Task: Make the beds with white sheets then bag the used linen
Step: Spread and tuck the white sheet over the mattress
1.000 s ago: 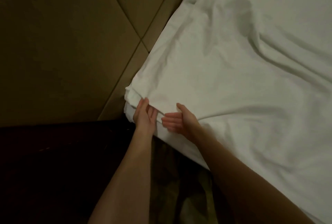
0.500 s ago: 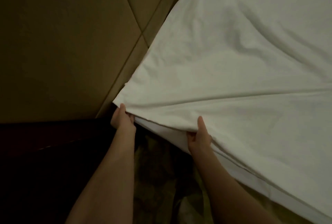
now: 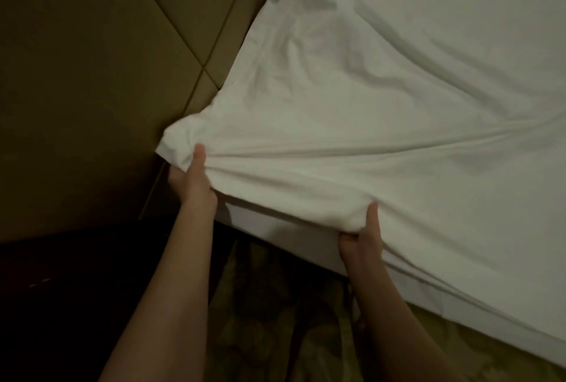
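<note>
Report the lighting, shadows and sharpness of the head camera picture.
Head view: dim, warm light with a greenish cast; the white sheet is the brightest area, its folds throwing soft shadows; the lower left is almost black, detail lost; the left hand and right hand gripping the sheet look slightly soft; the padded headboard seams bow somewhat, as a wide lens gives.

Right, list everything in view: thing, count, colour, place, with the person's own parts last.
white sheet: one, white, spread over the bed at right, bunched at the near corner
mattress side: one, white, showing below the lifted sheet edge
padded headboard panel: one, tan with diagonal seams, upper left
patterned floor: one, dark greenish, bottom centre between the arms
dark furniture top: one, very dark, lower left
left hand: one, gripping the sheet corner
right hand: one, gripping the sheet edge
</note>
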Demonstrator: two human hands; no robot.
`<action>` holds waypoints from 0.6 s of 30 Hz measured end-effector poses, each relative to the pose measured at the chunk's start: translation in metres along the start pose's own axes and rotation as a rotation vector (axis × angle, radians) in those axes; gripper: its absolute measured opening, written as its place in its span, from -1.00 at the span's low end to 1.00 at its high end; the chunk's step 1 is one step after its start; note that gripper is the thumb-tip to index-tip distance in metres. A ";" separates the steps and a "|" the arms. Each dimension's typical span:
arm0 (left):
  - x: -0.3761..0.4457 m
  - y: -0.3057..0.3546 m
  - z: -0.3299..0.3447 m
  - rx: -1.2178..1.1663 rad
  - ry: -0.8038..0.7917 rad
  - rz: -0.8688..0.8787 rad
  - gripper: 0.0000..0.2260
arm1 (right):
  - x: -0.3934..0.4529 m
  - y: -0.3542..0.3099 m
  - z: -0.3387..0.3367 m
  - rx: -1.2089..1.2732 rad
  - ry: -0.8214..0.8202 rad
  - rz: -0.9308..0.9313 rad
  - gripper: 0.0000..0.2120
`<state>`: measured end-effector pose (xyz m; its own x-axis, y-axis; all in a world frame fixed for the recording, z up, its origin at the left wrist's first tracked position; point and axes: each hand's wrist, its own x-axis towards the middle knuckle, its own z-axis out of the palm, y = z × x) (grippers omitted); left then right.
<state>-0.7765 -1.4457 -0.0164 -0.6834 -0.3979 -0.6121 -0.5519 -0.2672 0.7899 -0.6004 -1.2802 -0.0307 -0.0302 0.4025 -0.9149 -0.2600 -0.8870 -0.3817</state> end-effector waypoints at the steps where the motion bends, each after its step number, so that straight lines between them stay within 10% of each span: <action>1: -0.004 0.000 -0.002 -0.015 0.025 0.008 -0.56 | 0.000 -0.002 0.000 0.006 -0.028 -0.017 -0.52; 8: -0.030 -0.046 -0.026 0.110 0.213 -0.259 -0.61 | 0.005 0.011 -0.037 -0.225 0.032 0.278 -0.53; 13: -0.074 -0.055 -0.005 0.446 0.298 0.095 -0.46 | -0.017 0.000 -0.008 -0.771 -0.278 0.614 -0.40; 18: -0.086 -0.060 0.045 0.942 -0.206 0.484 -0.60 | -0.019 -0.020 0.050 -1.197 -0.432 -0.001 -0.44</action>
<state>-0.7060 -1.3564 -0.0132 -0.9466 -0.1005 -0.3064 -0.2868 0.6970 0.6572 -0.6431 -1.2585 0.0010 -0.4000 0.2436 -0.8835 0.7631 -0.4454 -0.4683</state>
